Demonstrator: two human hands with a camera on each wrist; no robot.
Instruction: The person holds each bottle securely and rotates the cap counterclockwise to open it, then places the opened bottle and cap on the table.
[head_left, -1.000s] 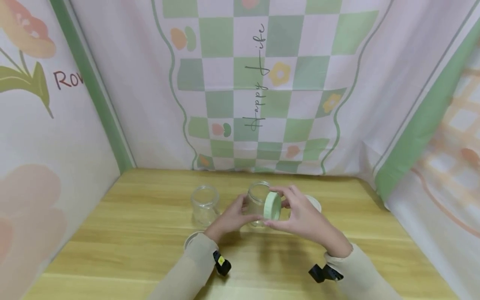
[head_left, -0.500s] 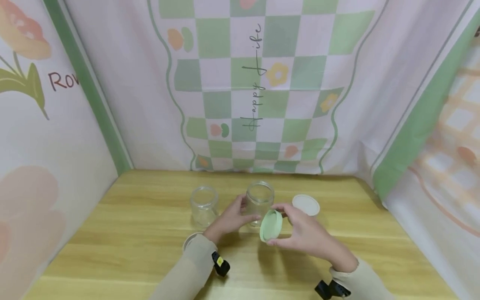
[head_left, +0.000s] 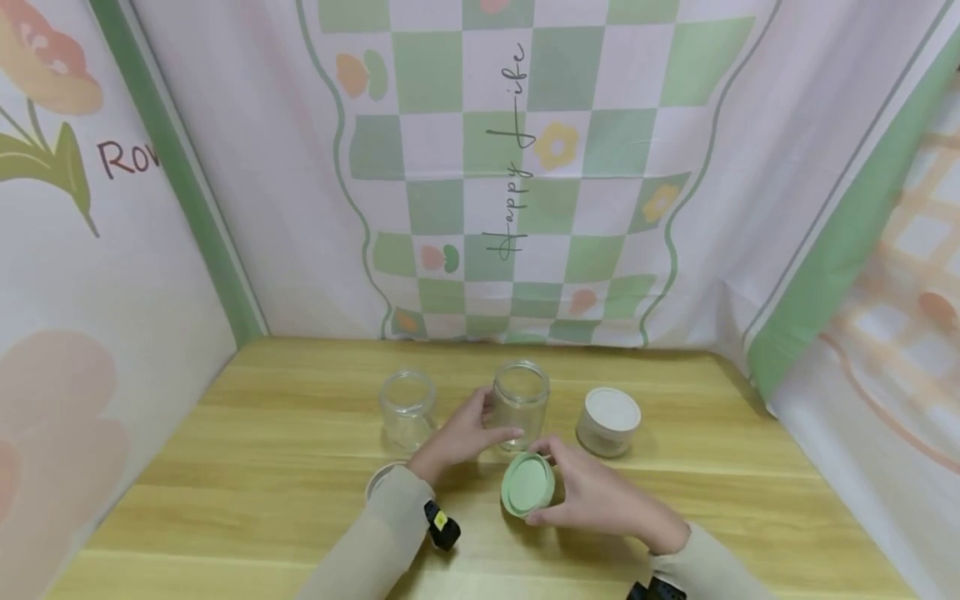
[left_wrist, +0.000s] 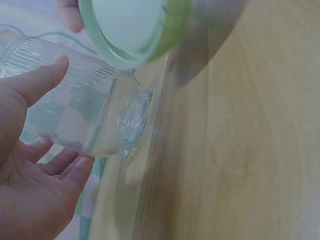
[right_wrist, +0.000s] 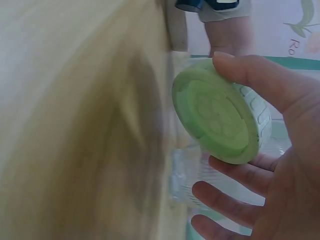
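A clear glass jar (head_left: 522, 408) without a lid stands upright in the middle of the table, and my left hand (head_left: 463, 433) holds it round its side. Ribbed glass and a thick base show on this jar in the left wrist view. In front of it, my right hand (head_left: 600, 493) pinches a pale green lid (head_left: 528, 485) by the edge, between thumb and fingers. The lid is tilted above the wooden table, apart from the jar. In the right wrist view, the lid (right_wrist: 217, 112) shows a round recessed face and a patterned side.
Left of the held jar stands another uncovered glass jar (head_left: 408, 412). To the right is a short jar (head_left: 606, 429) with a white lid on. A round light-coloured rim (head_left: 377, 478) lies partly hidden by the left sleeve. A printed curtain (head_left: 495, 300) hangs behind the table (head_left: 247, 467).
My right hand has moved the green lid from beside the jar's upper part down and toward me, turning it. The left hand stays on the jar. The white-lidded jar has come into full view.
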